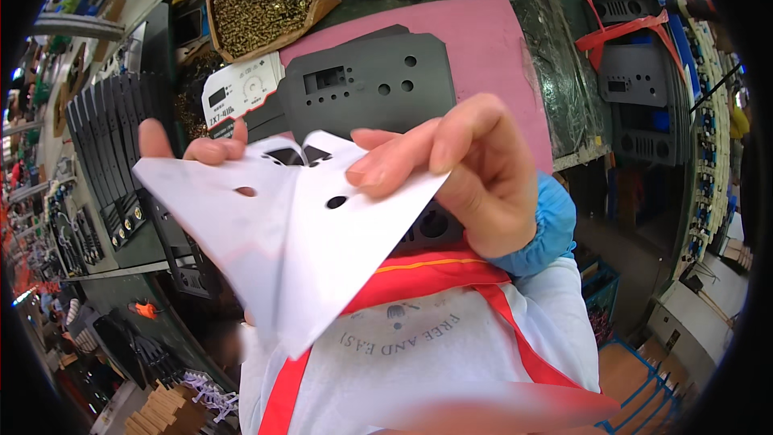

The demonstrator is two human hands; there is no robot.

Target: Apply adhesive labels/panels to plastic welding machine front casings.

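Observation:
A thin white sheet with cut-out holes [330, 250] is stretched between my hands, creased down its middle and tilted toward me. My right hand [483, 185] pinches its right edge between thumb and fingers. At the upper left edge, my left hand [205, 149] grips the sheet; most of that hand is hidden behind it. Beyond the sheet lies a dark grey panel [362, 117] with round holes and a rectangular window, resting on a pink mat [491, 40]. A white printed faceplate label [241, 90] sits left of the panel.
A box of small brass-coloured parts [262, 12] stands at the far left of the bench. Dark panels [113, 145] stand in a row at left. More grey panels with red straps [636, 72] stack at right. A blue wire rack [644, 379] is low on the right.

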